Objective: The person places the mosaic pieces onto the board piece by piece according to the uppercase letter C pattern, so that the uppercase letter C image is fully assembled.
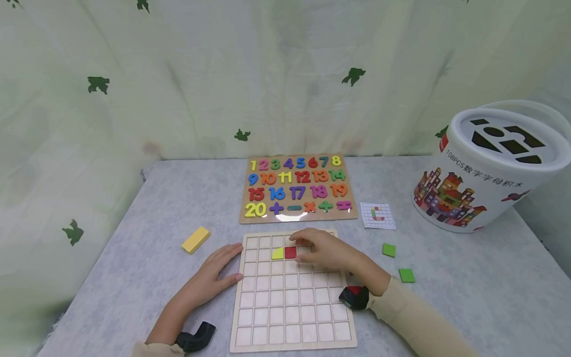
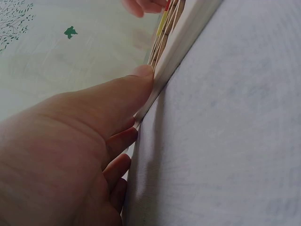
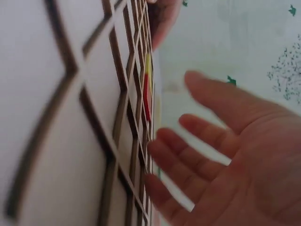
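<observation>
Wooden grid board [image 1: 292, 307] — red tile [image 1: 290, 252], yellow tile [image 1: 278, 253] inside, right hand [image 1: 327, 250] beside.

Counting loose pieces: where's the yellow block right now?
In the head view, the yellow block lies on the table, left of the grid board, beyond the left hand.

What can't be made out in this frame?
- Head view: the right hand covers grid board cells beside the red tile; any tile under it is hidden.
- Head view: pattern card print too small to read.
- Right wrist view: board blurred.
- Left wrist view: left hand blocks most of the board.
</observation>
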`<state>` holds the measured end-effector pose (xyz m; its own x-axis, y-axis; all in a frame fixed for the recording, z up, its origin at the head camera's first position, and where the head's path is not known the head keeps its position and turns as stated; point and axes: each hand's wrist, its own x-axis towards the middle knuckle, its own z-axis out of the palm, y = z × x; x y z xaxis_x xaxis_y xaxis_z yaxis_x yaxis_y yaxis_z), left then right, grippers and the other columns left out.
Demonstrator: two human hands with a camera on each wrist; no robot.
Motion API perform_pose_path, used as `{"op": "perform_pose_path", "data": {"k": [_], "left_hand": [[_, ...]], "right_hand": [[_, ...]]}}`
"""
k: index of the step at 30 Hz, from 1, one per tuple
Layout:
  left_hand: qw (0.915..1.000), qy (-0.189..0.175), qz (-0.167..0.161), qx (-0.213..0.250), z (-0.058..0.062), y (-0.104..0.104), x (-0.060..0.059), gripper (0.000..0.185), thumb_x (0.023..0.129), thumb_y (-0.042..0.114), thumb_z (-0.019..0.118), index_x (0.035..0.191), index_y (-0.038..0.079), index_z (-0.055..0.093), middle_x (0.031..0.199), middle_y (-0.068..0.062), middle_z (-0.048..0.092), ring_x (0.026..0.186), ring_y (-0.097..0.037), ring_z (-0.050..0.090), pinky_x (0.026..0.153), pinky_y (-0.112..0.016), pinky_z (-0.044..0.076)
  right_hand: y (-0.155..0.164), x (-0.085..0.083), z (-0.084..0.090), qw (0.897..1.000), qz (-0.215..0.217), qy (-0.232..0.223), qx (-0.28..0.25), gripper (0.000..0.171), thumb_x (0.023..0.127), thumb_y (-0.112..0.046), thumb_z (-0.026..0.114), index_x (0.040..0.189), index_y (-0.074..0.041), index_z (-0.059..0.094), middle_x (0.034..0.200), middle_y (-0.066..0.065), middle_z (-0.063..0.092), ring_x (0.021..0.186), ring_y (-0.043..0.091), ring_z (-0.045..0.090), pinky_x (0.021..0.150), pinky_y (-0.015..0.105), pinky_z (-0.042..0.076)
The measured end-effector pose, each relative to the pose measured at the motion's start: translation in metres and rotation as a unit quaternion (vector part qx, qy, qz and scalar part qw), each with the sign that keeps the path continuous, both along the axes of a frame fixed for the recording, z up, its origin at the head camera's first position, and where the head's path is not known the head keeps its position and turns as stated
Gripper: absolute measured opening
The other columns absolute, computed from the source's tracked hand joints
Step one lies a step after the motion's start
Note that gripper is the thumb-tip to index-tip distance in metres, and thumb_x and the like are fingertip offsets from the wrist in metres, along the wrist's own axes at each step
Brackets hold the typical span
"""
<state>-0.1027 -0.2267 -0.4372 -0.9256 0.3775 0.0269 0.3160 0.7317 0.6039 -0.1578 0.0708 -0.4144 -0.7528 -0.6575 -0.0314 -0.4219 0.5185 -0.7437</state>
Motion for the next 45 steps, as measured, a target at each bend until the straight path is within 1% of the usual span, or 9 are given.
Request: {"op": "perform_pose_path", "data": {"k": [4,10,14,19,22,27,33,40,45], "left_hand": [[0.9999,0.01,-0.01,-0.002,0.0,0.0,0.0,0.062,0.076,0.041,0.054,0.128,0.019,0.031,0.13,0.0,0.029,0.119,-0.022,0.021,0.092,-0.047,0.021],[1.0,0.003,-0.005,0.001,0.0,0.0,0.0,0.062,0.075,0.042,0.054,0.129,0.021,0.031,0.131,0.004,0.028,0.12,-0.018,0.019,0.093,-0.045,0.02],[1.0,-0.002,0.0,-0.006,0.0,0.0,-0.001,0.062,0.075,0.045,0.053,0.129,0.023,0.03,0.13,0.007,0.027,0.12,-0.017,0.019,0.094,-0.045,0.019],[1.0,-0.005,-0.003,-0.003,0.0,0.0,-0.002,0.062,0.075,0.045,0.053,0.129,0.023,0.03,0.13,0.006,0.027,0.12,-0.017,0.019,0.094,-0.044,0.019],[1.0,-0.007,-0.003,-0.002,0.0,0.0,-0.002,0.062,0.075,0.044,0.053,0.129,0.023,0.03,0.13,0.006,0.027,0.12,-0.017,0.019,0.093,-0.044,0.019],[1.0,-0.007,-0.001,-0.003,0.001,0.001,-0.001,0.063,0.075,0.045,0.053,0.129,0.023,0.03,0.13,0.006,0.027,0.12,-0.017,0.019,0.093,-0.045,0.019],[1.0,-0.005,0.001,-0.002,0.0,0.001,-0.001,0.062,0.075,0.045,0.053,0.129,0.022,0.031,0.13,0.006,0.027,0.12,-0.017,0.019,0.094,-0.044,0.019],[1.0,-0.008,0.001,0.004,0.001,0.0,-0.001,0.062,0.075,0.044,0.054,0.129,0.022,0.031,0.13,0.006,0.027,0.12,-0.017,0.019,0.094,-0.045,0.019],[1.0,-0.007,0.001,0.001,0.001,0.0,0.0,0.062,0.075,0.044,0.053,0.129,0.023,0.03,0.131,0.006,0.027,0.12,-0.017,0.019,0.094,-0.045,0.019]], "right_hand": [[0.012,0.002,0.013,1.0,0.003,-0.013,-0.016,0.048,0.076,-0.034,0.058,0.119,-0.021,0.043,0.112,-0.003,0.047,0.1,0.01,0.044,0.083,0.032,0.038],[0.041,0.015,0.035,0.999,-0.022,0.032,-0.036,0.049,0.075,-0.034,0.059,0.119,-0.026,0.041,0.115,-0.007,0.045,0.101,0.012,0.043,0.083,0.037,0.038],[0.064,0.027,0.04,0.997,-0.049,0.041,-0.031,0.049,0.073,-0.036,0.06,0.119,-0.028,0.042,0.114,-0.011,0.045,0.101,0.015,0.043,0.081,0.039,0.039],[0.092,0.04,0.034,0.997,-0.077,0.024,-0.015,0.048,0.072,-0.035,0.061,0.116,-0.027,0.044,0.113,-0.005,0.047,0.1,0.017,0.043,0.081,0.038,0.039],[0.105,0.048,0.027,0.996,-0.082,0.018,-0.004,0.048,0.072,-0.03,0.063,0.116,-0.021,0.045,0.111,-0.001,0.048,0.099,0.018,0.044,0.081,0.039,0.039],[0.123,0.056,0.011,0.996,-0.09,0.002,0.019,0.048,0.071,-0.029,0.064,0.113,-0.013,0.048,0.107,-0.002,0.05,0.096,0.017,0.045,0.08,0.037,0.04],[0.134,0.062,-0.004,0.993,-0.106,-0.029,0.051,0.039,0.071,-0.034,0.062,0.105,-0.019,0.053,0.103,-0.01,0.049,0.098,0.011,0.043,0.084,0.035,0.038],[0.137,0.061,-0.013,0.992,-0.113,-0.01,0.059,0.025,0.072,-0.033,0.061,0.096,-0.024,0.056,0.095,-0.016,0.048,0.092,0.006,0.043,0.082,0.031,0.039],[0.132,0.061,-0.015,0.984,-0.158,0.037,0.079,0.025,0.069,-0.036,0.063,0.089,-0.023,0.056,0.085,-0.012,0.047,0.079,0.005,0.044,0.07,0.024,0.043]]}}
